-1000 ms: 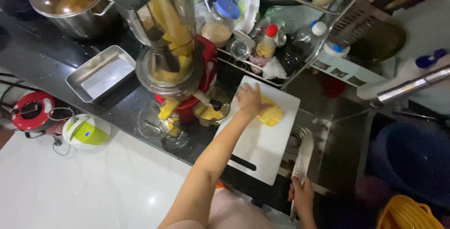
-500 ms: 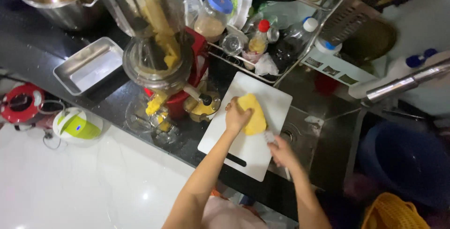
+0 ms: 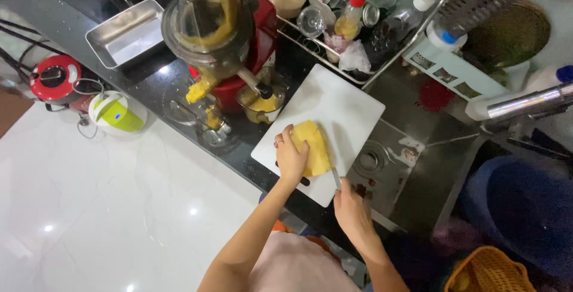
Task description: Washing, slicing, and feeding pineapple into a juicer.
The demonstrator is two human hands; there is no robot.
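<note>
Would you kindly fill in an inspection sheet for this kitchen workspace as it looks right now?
Surface: dark countertop, white cutting board partly over a steel sink.
Job's things: yellow fruit piece on the board; knife beside it.
Clutter: juicer, metal tray, bottles in a wire rack.
Grips: left hand presses the fruit; right hand holds the knife.
Cables: cords by a red appliance.
Surroundings: white floor, yellow basket.

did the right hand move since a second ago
Yes. The right hand came up from below the white cutting board's lower corner to its edge, bringing the knife beside the yellow fruit.
</note>
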